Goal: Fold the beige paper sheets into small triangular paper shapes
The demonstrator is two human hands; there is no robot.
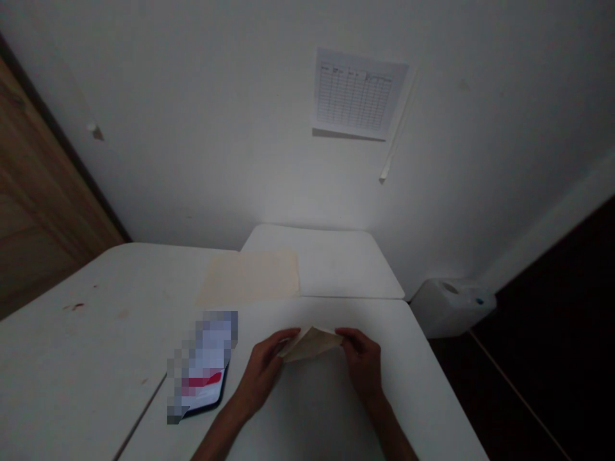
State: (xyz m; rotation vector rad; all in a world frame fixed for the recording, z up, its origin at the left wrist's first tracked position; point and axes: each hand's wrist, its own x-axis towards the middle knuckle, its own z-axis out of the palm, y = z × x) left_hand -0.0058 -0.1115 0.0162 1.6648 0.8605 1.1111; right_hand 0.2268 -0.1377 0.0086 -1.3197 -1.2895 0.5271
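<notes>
A person is working at a white folding desk point(307, 416), pinching a folded sheet of cream paper point(310, 342) between two bare hands. The left hand point(259, 374) is clamping the sheet's left end and the right hand point(362, 362) is clamping its right end, so both grips are closed on the paper, which is making a soft, matte, roughly triangular shape in front of the person. Just beside the left hand, a smartphone point(204, 378) in a dark case is lying on the desk, its screen pixelated apart from a red band, with nothing legible. Farther ahead, a flat sheet of the same cream paper point(248, 278) is lying across the join with a second white desk point(336, 262). Reddish-brown marks point(73, 307) are staining the smooth surface at the left. A printed paper chart point(358, 93) is hanging on the white wall point(240, 160), its ruled grid visible but its writing too small to read. A white plastic jerrycan point(451, 307) with a small blue detail is sitting beyond the desk's right corner, and a wooden panel point(33, 192) is filling the left edge.
</notes>
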